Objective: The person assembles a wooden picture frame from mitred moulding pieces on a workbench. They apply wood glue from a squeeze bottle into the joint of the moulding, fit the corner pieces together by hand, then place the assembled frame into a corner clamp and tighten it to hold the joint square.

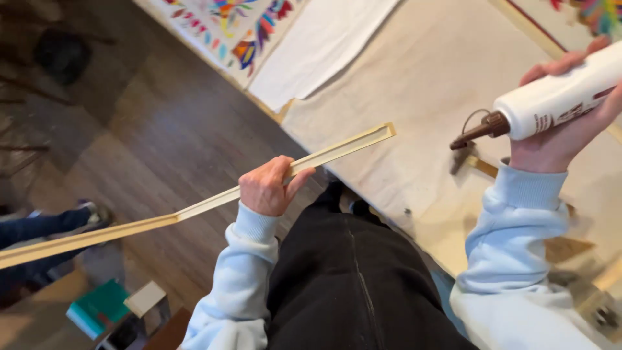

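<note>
While gripping the wooden strip in left hand and glue bottle in right hand, fingers clamped, best keep groove up, nozzle low over bench.

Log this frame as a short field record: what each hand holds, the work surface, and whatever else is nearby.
left hand: grips a long wooden moulding strip near its middle, strip held out over the floor
right hand: holds a white glue bottle, brown nozzle pointing left
work surface: table covered with beige cloth
on table: colourful embroidered textile, white fabric sheet
floor: dark wood floor; another person's shoe at left
</note>
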